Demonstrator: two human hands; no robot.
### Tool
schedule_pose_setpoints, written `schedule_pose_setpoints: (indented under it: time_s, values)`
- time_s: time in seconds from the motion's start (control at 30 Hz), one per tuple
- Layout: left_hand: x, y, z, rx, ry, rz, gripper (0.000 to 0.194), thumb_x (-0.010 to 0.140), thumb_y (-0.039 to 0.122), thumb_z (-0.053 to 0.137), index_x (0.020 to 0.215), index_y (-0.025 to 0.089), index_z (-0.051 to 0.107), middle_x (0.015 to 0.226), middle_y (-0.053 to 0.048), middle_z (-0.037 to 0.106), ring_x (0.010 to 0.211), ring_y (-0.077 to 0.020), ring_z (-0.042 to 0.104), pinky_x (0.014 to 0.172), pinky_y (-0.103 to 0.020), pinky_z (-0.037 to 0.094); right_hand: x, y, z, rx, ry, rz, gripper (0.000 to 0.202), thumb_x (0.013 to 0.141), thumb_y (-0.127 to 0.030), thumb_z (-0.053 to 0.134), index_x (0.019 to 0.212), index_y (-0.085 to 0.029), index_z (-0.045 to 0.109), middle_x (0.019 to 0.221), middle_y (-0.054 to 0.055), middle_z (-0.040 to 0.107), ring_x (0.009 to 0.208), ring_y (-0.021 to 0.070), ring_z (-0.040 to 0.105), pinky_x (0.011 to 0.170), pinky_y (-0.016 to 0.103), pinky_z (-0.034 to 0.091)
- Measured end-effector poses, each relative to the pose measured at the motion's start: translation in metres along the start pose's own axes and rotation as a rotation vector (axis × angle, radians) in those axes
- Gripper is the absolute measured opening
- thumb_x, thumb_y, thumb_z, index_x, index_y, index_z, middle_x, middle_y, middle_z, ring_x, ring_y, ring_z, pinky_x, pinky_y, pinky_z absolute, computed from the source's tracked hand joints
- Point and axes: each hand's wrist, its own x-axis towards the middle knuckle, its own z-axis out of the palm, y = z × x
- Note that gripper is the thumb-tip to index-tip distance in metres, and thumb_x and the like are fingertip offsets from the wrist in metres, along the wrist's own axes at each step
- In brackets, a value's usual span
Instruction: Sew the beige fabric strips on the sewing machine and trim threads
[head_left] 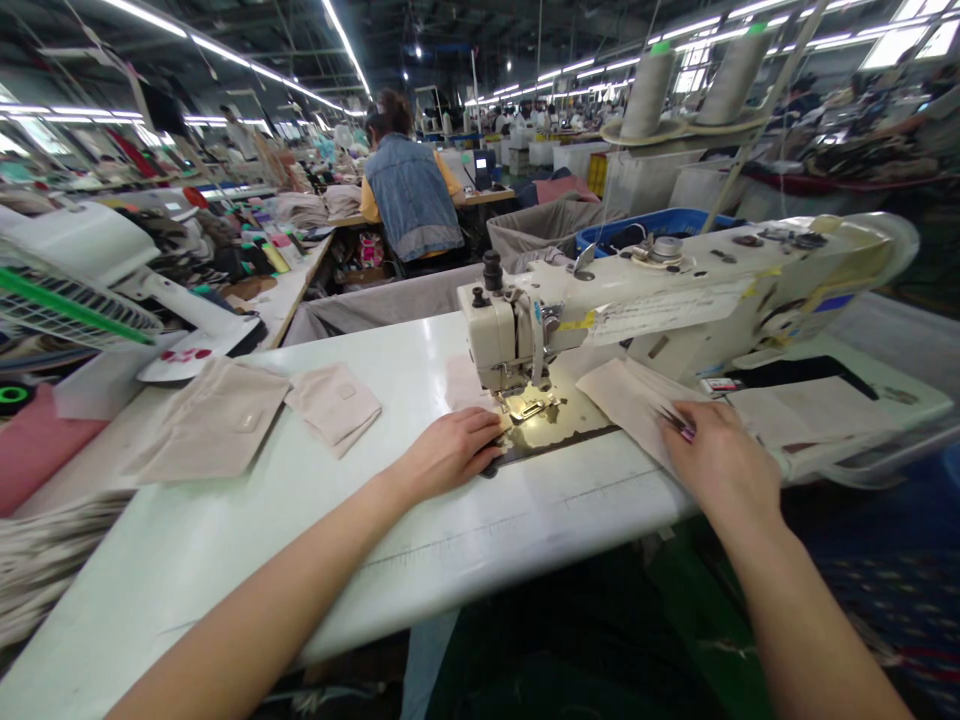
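Observation:
My left hand [461, 447] rests on the sewing machine bed beside the presser foot [531, 408], its fingers close together at the edge of a small beige fabric piece [466, 384]. The fingers hide part of that piece. Thread snips [677, 424] with dark pointed blades and a bit of purple stick out of my right hand [721, 462], which is closed around them. Beneath these fingers lies a folded beige fabric piece [619, 395], right of the needle area. The white sewing machine [600, 300] stands over both pieces, with its lamp lighting the metal plate.
Left on the white table [405, 550] lie beige fabric pieces [225, 420] and a smaller folded piece [335, 405]. A white fan [82, 260] stands at far left. More fabric [810, 412] lies at right. Thread cones [649, 90] rise behind the machine. A person in a denim vest [414, 190] sits ahead.

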Motion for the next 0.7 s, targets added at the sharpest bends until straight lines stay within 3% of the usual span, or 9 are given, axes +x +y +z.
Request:
schedule_pose_setpoints:
  time_s: [0.2, 0.37, 0.57, 0.7]
  values:
    - [0.005, -0.011, -0.001, -0.016, 0.005, -0.02, 0.033, 0.103, 0.033, 0.045, 0.123, 0.016, 0.064, 0.121, -0.013, 0.067, 0.113, -0.0244, 0.063, 0.1, -0.041, 0.053, 0.008, -0.004, -0.005, 0.034, -0.037, 0.032, 0.028, 0.093, -0.033, 0.052, 0.109, -0.021, 0.072, 0.112, 0.013, 0.065, 0.08, 0.0234, 0.065, 0.065, 0.034, 0.045]
    - [0.008, -0.018, 0.0, -0.012, 0.008, -0.027, 0.033, 0.102, 0.032, 0.045, 0.122, 0.016, 0.065, 0.122, -0.012, 0.067, 0.114, -0.0242, 0.062, 0.102, -0.041, 0.052, 0.008, -0.003, -0.014, 0.14, 0.035, 0.012, 0.025, 0.09, -0.033, 0.051, 0.098, -0.022, 0.072, 0.107, 0.009, 0.068, 0.079, 0.0232, 0.063, 0.062, 0.033, 0.041]
    - [0.008, -0.019, 0.004, 0.01, 0.028, -0.063, 0.034, 0.102, 0.033, 0.045, 0.122, 0.014, 0.066, 0.123, -0.012, 0.067, 0.115, -0.0253, 0.061, 0.101, -0.042, 0.052, -0.004, 0.004, -0.04, 0.192, -0.04, 0.188, 0.024, 0.081, -0.044, 0.058, 0.094, -0.027, 0.069, 0.071, 0.003, 0.067, 0.064, 0.0239, 0.059, 0.057, 0.032, 0.036]
    - [0.008, -0.017, 0.006, 0.017, 0.045, -0.086, 0.034, 0.101, 0.034, 0.046, 0.122, 0.015, 0.065, 0.124, -0.013, 0.066, 0.116, -0.0258, 0.061, 0.101, -0.042, 0.052, -0.017, 0.015, -0.059, 0.317, -0.074, 0.133, 0.037, 0.078, -0.059, 0.055, 0.093, -0.029, 0.07, 0.074, 0.003, 0.071, 0.064, 0.024, 0.062, 0.057, 0.032, 0.041]
